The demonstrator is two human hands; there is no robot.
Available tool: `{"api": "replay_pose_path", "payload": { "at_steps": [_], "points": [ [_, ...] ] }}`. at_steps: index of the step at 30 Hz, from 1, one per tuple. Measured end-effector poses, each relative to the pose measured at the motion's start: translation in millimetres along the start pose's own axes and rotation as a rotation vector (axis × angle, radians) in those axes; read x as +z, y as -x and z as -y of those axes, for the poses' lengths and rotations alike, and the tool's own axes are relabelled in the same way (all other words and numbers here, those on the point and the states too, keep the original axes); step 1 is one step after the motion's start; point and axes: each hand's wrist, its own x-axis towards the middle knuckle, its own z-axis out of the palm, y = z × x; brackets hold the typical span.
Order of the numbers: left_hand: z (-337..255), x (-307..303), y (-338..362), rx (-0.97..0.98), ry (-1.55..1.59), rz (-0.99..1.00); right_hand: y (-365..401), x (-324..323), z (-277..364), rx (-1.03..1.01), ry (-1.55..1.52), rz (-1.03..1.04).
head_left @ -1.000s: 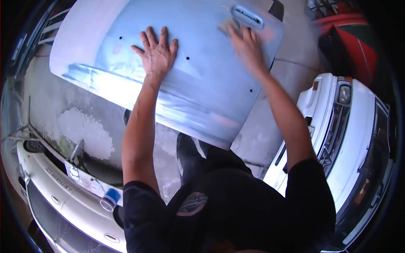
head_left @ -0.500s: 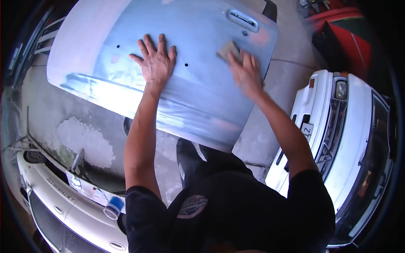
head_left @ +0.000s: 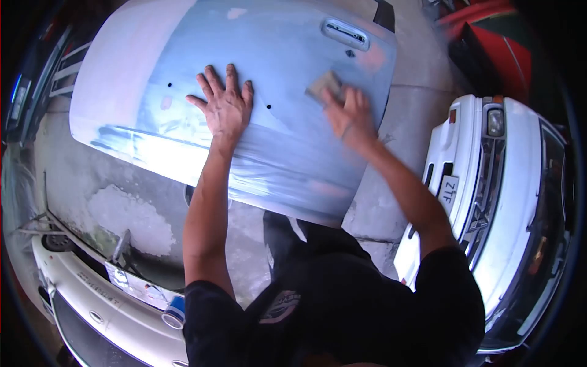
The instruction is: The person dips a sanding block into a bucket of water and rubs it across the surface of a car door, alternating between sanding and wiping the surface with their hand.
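Observation:
A car door panel [head_left: 293,153], patchy with pale blue-grey and white, lies flat in front of me. My left hand [head_left: 226,110] rests palm down on it, fingers spread, between two small dark holes. Toward the panel's right side, my right hand [head_left: 350,116] presses a tan-grey piece of sandpaper [head_left: 324,87] against the surface. The fingers partly cover the sandpaper, and the hand is slightly blurred. Above the right hand is the recessed door handle [head_left: 346,34], with a small dark keyhole [head_left: 350,54] below it.
A white car [head_left: 489,202] stands close on my right. At lower left are another light-coloured car [head_left: 104,312] and a blue-and-white can [head_left: 175,311]. A red panel [head_left: 507,61] is at upper right. Concrete floor [head_left: 134,214] shows around the door.
The right hand and sandpaper have shifted slightly left across the panel. My left hand stays at the same place on it. The whole view has tilted a little, so the panel sits lower.

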Motion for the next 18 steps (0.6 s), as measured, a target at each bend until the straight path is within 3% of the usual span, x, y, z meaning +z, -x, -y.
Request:
{"api": "replay_pose_path", "payload": {
  "at_steps": [2, 4, 7, 10, 13, 16, 18],
  "points": [
    [1.3, 1.1, -1.7, 0.004, -0.001, -0.016, -53.1, 19.2, -72.1, 0.174, 0.141, 0.044],
    [0.1, -3.5, -0.5, 0.005, -0.031, 0.004, -99.4, 42.8, -125.1, 0.293, 0.135, -0.083],
    [-0.9, -5.6, -0.6, 0.002, -0.028, 0.024, -76.8, 38.0, -86.8, 0.326, 0.222, -0.155],
    [-1.2, -2.9, 0.6, -0.005, -0.02, 0.026, -2.6, 5.6, 16.5, 0.21, 0.029, 0.057],
    [2.3, 0.3, -1.0, 0.018, -0.024, -0.016, -17.6, 8.5, -6.7, 0.044, -0.039, -0.031],
    [-0.3, -2.9, -2.6, 0.024, -0.013, -0.027, -111.6, 35.7, -88.3, 0.307, 0.061, -0.096],
    [0.0, -3.9, -0.9, 0.022, -0.007, -0.016, -109.1, 38.1, -76.9, 0.343, 0.112, -0.093]
  ]
}}
